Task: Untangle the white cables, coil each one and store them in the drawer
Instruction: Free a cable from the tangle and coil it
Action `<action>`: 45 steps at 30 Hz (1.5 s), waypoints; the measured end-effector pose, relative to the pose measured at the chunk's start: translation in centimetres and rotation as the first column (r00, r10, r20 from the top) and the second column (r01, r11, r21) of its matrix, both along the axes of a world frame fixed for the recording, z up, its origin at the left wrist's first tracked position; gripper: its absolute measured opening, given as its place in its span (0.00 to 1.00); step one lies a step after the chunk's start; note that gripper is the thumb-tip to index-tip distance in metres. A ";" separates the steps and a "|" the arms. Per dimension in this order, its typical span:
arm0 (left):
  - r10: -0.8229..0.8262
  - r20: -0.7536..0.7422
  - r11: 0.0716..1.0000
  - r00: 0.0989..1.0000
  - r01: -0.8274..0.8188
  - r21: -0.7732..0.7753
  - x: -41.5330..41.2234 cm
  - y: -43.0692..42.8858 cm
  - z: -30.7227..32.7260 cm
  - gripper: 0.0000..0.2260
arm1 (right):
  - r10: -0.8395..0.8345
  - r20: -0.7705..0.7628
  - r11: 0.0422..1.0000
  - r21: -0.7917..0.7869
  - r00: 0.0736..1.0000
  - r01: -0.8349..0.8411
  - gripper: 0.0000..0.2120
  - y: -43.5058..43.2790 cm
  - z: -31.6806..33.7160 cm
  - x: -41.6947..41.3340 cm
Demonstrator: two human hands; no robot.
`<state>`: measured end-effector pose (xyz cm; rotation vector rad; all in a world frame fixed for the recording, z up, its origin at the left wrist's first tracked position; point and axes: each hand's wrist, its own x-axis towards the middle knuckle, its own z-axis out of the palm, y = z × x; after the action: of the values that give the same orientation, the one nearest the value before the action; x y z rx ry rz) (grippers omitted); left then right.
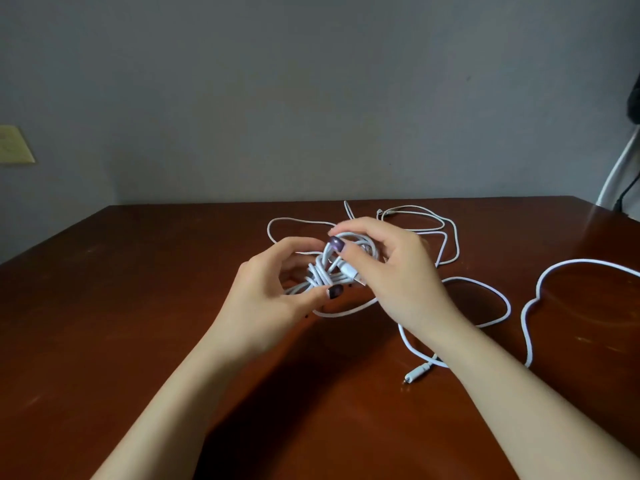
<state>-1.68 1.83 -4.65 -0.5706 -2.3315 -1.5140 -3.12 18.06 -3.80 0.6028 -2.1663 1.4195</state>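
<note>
White cable bundle is gripped by left hand and its plug end pinched by right hand, likely to free that end.

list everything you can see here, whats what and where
cable bundle: one, white, held above the table's middle
loose cables: count unclear, white, looped on the table behind and right of the bundle
jack plug: one, white with metal tip, on the table by the right forearm
table: one, reddish-brown wood
wall: grey, behind the table
wall plate: one, yellowish, far left
left grip: holds the bundle's lower left
right grip: pinches the bundle's top
</note>
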 end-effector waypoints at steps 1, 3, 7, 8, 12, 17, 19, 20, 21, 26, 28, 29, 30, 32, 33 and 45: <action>-0.009 0.011 1.000 1.000 0.009 -0.005 0.0 0.1 -0.1 0.19 | -0.009 0.018 1.000 -0.002 1.000 0.009 0.07 0.2 0.0 -0.1; -0.037 0.029 0.999 0.999 0.036 0.029 0.2 0.3 -0.1 0.19 | 0.010 0.059 0.999 -0.032 0.998 -0.008 0.08 0.7 0.2 -0.2; -0.119 0.092 0.972 0.989 0.098 0.213 0.3 0.6 0.5 0.22 | 0.088 0.122 0.971 -0.230 0.989 -0.058 0.04 0.9 1.0 0.0; -0.132 0.111 0.957 0.985 0.098 0.272 0.3 0.5 0.6 0.21 | 0.084 0.128 0.960 -0.277 0.988 -0.045 0.04 0.9 1.1 0.0; -0.117 0.163 0.908 0.980 0.039 0.417 0.1 0.3 0.7 0.16 | 0.046 0.186 0.924 -0.380 0.981 0.029 0.06 0.8 0.9 -0.1; -0.081 0.171 0.858 0.982 -0.018 0.514 0.2 0.7 0.8 0.15 | 0.251 0.347 0.879 -0.472 0.904 -0.063 0.01 0.9 1.1 0.0; -0.023 0.184 0.848 0.983 -0.078 0.524 0.0 0.6 0.6 0.12 | 0.287 0.371 0.882 -0.462 0.883 -0.092 0.02 0.8 1.0 0.0; 0.003 0.197 0.840 0.980 -0.109 0.532 -0.1 0.5 0.5 0.10 | 0.290 0.369 0.886 -0.451 0.883 -0.103 0.02 0.7 0.9 0.0; 0.030 0.208 0.831 0.978 -0.140 0.538 -0.1 0.5 0.4 0.10 | 0.288 0.359 0.892 -0.439 0.888 -0.111 0.03 0.7 0.8 0.1; 0.172 0.263 0.698 0.949 -0.306 0.648 -0.1 0.8 0.1 0.16 | 0.273 0.223 0.912 -0.371 0.936 -0.178 0.08 0.2 0.9 0.7; 0.146 0.307 0.642 0.940 -0.326 0.694 -0.1 0.8 0.2 0.16 | 0.279 0.157 0.910 -0.358 0.947 -0.209 0.09 0.0 0.9 1.0; 0.107 0.332 0.625 0.937 -0.324 0.710 -0.1 0.9 0.3 0.15 | 0.275 0.133 0.912 -0.349 0.952 -0.215 0.09 -0.1 0.9 1.0; 0.066 0.353 0.620 0.933 -0.315 0.719 -0.1 0.9 0.3 0.14 | 0.263 0.114 0.917 -0.337 0.958 -0.211 0.09 -0.2 0.8 1.0; 0.005 0.362 0.642 0.932 -0.280 0.713 -0.1 1.0 0.5 0.13 | 0.212 0.090 0.930 -0.323 0.973 -0.173 0.08 -0.2 0.7 0.9; -0.010 0.348 0.667 0.937 -0.253 0.700 -0.2 1.0 0.6 0.15 | 0.179 0.085 0.936 -0.320 0.980 -0.143 0.08 -0.1 0.7 0.8; -0.192 0.393 0.624 0.899 -0.197 0.756 -0.4 0.8 0.5 0.05 | 0.253 0.198 0.918 -0.360 0.947 -0.170 0.13 -0.2 0.9 1.0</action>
<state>-2.07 2.59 -4.15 0.0360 -1.5795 -2.6306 -2.11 17.83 -2.87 0.5738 -2.0039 2.0250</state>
